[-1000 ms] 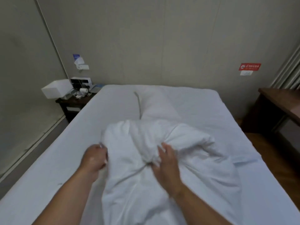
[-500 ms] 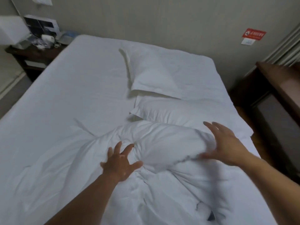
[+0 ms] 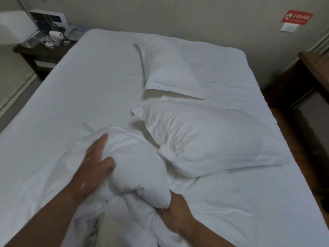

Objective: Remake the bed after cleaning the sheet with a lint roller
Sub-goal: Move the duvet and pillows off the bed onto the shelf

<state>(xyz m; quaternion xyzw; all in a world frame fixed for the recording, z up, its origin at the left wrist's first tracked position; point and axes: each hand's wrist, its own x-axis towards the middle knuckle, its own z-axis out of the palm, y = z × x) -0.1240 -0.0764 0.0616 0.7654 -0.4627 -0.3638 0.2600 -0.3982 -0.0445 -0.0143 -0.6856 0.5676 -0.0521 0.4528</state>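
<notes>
A bunched white duvet (image 3: 138, 168) lies on the white bed sheet (image 3: 89, 86) near the foot of the bed. My left hand (image 3: 92, 168) presses flat against the left side of the bundle, fingers stretched forward. My right hand (image 3: 176, 214) grips the bundle's lower right fold from below, its fingertips hidden under the cloth. One plump pillow (image 3: 213, 139) lies just right of the duvet. A second, flatter pillow (image 3: 167, 68) lies beyond it toward the head of the bed.
A dark nightstand (image 3: 41, 52) at the far left holds a white roll (image 3: 56, 35), a white box and small clutter. A wooden desk (image 3: 315, 68) stands close to the bed's right side. The wall carries a red sign (image 3: 297, 17).
Both hands let go of the duvet and spread open over it, then closed in again. My right hand moved from the bundle's far right edge down to its lower fold.
</notes>
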